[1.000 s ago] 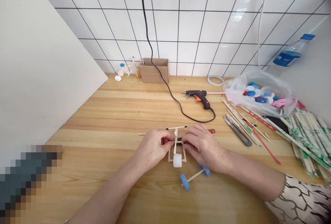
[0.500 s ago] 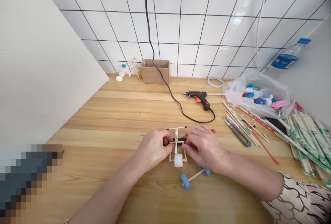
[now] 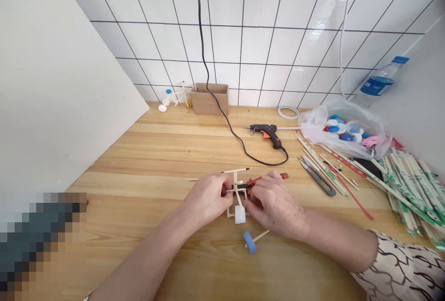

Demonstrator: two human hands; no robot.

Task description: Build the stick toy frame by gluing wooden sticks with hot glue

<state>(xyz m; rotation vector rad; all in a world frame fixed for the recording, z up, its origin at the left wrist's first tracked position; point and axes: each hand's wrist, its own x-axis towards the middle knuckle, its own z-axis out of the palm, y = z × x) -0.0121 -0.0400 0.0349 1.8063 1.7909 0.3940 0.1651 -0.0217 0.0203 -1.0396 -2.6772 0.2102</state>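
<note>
A small wooden stick frame point(image 3: 237, 190) stands on the table, with a white bottle-cap wheel point(image 3: 239, 214) at its near end and a black-tipped crosspiece point(image 3: 231, 171) at its far end. Red-handled pliers point(image 3: 269, 178) lie across the frame, their black jaws at the frame's middle. My left hand point(image 3: 206, 201) closes on the jaw end beside the frame. My right hand point(image 3: 276, 206) grips near the handles. Just below lies a stick axle with a blue cap wheel point(image 3: 249, 242); its other end is hidden behind my right hand.
Behind the hands lie a hot glue gun point(image 3: 266, 133) with a black cable point(image 3: 229, 134) and a tape roll point(image 3: 288, 112). To the right are a bag of bottle caps point(image 3: 344, 132), snips point(image 3: 317, 183) and chopsticks point(image 3: 406, 194). A cardboard box point(image 3: 208, 99) stands by the tiled wall.
The pliers' red handles now show more to the right of the frame. The far blue wheel has gone from sight behind my right hand. The whole view has drifted slightly.
</note>
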